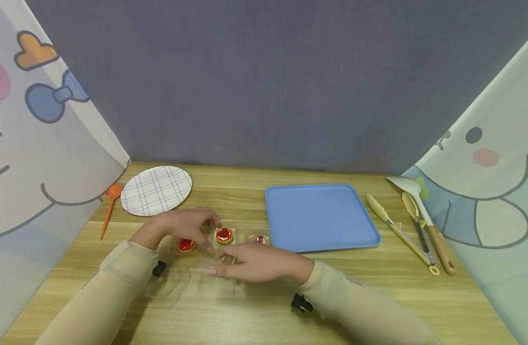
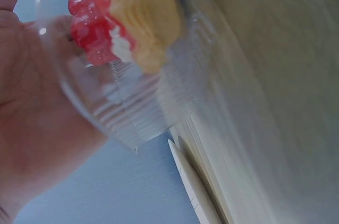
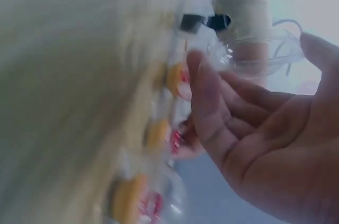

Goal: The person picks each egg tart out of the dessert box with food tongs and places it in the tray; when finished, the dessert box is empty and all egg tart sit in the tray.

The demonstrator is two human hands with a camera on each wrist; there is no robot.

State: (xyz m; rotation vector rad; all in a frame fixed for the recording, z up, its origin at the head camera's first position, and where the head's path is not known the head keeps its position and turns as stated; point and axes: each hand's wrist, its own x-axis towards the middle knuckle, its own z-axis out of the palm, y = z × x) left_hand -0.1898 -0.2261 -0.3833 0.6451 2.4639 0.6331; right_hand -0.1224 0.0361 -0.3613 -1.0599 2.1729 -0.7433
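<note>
Three small red-topped tarts sit in a row of clear plastic packaging: a left tart point(image 1: 186, 245), a middle tart point(image 1: 224, 235) and a right tart point(image 1: 258, 239). My left hand point(image 1: 188, 226) reaches over the packaging between the left and middle tarts, thumb apart from the fingers. In the left wrist view, a clear plastic wall point(image 2: 122, 110) stands before its palm. My right hand point(image 1: 257, 262) is at the near side of the middle tart, its thumb apart from the fingers. Behind that gap, a clear plastic lid point(image 3: 259, 57) shows in the right wrist view.
A checked plate point(image 1: 156, 190) lies at the back left beside an orange spoon point(image 1: 109, 211). A blue tray point(image 1: 322, 218) is right of the tarts. Farther right lie yellow-tipped tongs point(image 1: 397, 232), a second pair of tongs point(image 1: 415, 220) and a wooden-handled spatula point(image 1: 428, 215).
</note>
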